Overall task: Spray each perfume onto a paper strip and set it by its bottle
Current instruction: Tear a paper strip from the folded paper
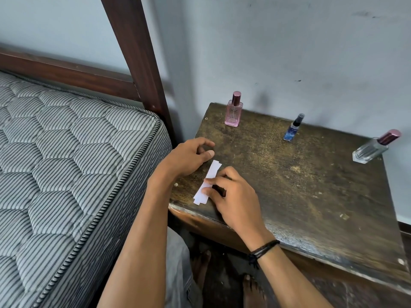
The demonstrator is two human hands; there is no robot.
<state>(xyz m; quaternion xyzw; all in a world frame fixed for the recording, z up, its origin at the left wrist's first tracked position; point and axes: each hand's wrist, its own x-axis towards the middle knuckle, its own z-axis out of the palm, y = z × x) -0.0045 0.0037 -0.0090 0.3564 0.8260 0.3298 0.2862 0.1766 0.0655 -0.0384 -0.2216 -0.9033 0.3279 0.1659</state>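
Bottles: three are stood on the tabletop (300, 185), well apart: pink bottle (234, 111), blue bottle (293, 128), clear bottle (373, 148).
Paper strips (208, 183): one overlapped stack is laid near the front left corner; the count cannot be told.
Right hand (231, 196): the stack is pinched.
Left hand (189, 158): loosely curled, nothing held.

Three perfume bottles stand well apart along the far side of your worktop (289, 185): a pink bottle (234, 110) with a rose cap at the left, a small blue bottle (293, 128) with a black sprayer in the middle, and a clear bottle (375, 146) with a mauve cap at the right edge. The white paper strips (208, 182) lie flat, overlapping, near the front left corner, pinched by your right hand (233, 196).
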